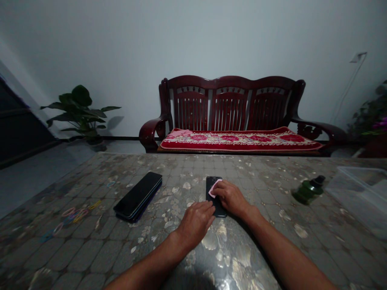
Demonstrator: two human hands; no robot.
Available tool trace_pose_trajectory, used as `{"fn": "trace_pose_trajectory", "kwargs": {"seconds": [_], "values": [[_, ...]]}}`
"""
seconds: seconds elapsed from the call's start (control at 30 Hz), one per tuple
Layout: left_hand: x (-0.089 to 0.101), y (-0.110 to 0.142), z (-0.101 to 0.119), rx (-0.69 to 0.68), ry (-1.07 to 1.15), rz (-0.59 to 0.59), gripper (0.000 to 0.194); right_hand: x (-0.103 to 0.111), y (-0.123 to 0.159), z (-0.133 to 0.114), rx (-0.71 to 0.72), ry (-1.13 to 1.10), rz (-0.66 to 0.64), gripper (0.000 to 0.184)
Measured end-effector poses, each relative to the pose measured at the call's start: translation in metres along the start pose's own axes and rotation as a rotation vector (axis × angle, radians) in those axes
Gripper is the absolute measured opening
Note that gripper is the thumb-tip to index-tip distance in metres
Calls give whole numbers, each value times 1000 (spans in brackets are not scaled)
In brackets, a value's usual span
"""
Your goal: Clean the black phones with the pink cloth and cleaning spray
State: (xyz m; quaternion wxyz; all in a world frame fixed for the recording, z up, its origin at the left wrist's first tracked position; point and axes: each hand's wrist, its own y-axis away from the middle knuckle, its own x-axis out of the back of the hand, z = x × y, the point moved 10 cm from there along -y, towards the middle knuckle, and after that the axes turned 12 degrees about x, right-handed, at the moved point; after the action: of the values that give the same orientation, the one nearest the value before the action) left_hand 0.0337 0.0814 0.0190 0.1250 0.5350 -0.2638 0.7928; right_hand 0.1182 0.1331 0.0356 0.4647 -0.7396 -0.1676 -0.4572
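"How are the hands sitting, nearest first?"

"Taking the dark phone point(219, 205) on the desk point(102, 257) as the clock's hub, the left hand point(198, 217) is resting at eight, its fingers stretching side by side against the edge, clamping nothing visible. The right hand point(231, 196), at three, is pinching a pink cloth point(215, 187) between its fingers, over the upper screen."

"How far along?"

"Wiping is apparently still going on; nothing is showing it finished. At nine, a phone stack point(140, 195) is lying apart, but whether it's waiting or done, I'm not telling from this."

"What's hiding?"

"Both hands are covering some screen, the stack's lower layers are blurring together, and the frame is cutting off the clear bin point(347, 189) at three."
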Motion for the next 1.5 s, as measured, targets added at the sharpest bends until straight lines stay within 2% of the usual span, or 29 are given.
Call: {"fn": "trace_pose_trajectory", "kwargs": {"seconds": [0.2, 0.4, 0.63, 0.8, 0.87, 0.97, 1.07, 1.2, 1.27, 1.4, 1.5], "values": [[1, 0, 0, 4, -11, 9, 19, 8, 10, 29, -182, 104, 77, 35], [-2, 1, 0, -13, -11, 20, 18, -1, 4, 5, -47, 37, 15, 35], [-1, 1, -1, 1, -26, 31, 19, 7, 8, 16, -141, 74, 56, 39], [0, 0, 0, 4, 2, -1, 17, 5, 7, -1, -37, -4, -1, 36], [0, -1, -2, 10, 19, -20, 19, 8, 8, -3, -27, -23, 26, 34], [1, -4, -8, 39, 51, -77, 21, 22, 15, 4, -65, 0, 138, 36], [10, -12, -19, 91, 82, -142, 22, 29, 20, 7, -69, 14, 191, 38], [35, -33, -39, 158, 41, -122, 27, 24, 19, -3, -8, -9, 136, 36], [42, -44, -45, 149, 10, -119, 30, 22, 16, -11, 20, -16, 111, 35], [38, -66, -46, 48, -51, -185, 52, 21, 14, -21, 61, -13, 109, 32], [21, -82, -38, -61, -161, -287, 68, 21, 15, -24, 80, 3, 120, 31]]}}
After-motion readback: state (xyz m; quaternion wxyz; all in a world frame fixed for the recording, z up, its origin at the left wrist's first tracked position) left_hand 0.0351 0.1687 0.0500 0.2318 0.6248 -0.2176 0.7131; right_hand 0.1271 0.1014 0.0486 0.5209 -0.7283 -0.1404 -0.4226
